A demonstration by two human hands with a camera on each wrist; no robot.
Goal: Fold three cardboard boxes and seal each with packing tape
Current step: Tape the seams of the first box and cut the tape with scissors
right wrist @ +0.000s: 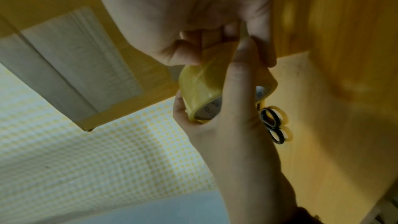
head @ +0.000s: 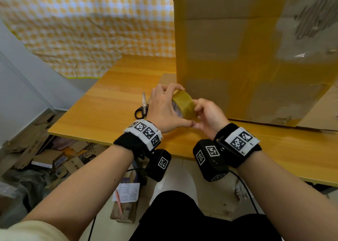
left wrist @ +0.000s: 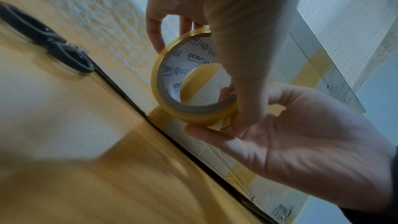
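The left hand [head: 162, 111] gripped the yellowish translucent packing-tape roll [head: 183, 104] just in front of the tall brown cardboard box [head: 247, 58]; the right hand [head: 208, 116], on the roll's box side, pinched at its rim, likely seeking the loose end.

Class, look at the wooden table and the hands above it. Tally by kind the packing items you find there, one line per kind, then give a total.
Cardboard box: 1, standing on the table
Roll of packing tape: 1, held by the left hand and right hand
Scissors: 1, lying on the table
Total: 3
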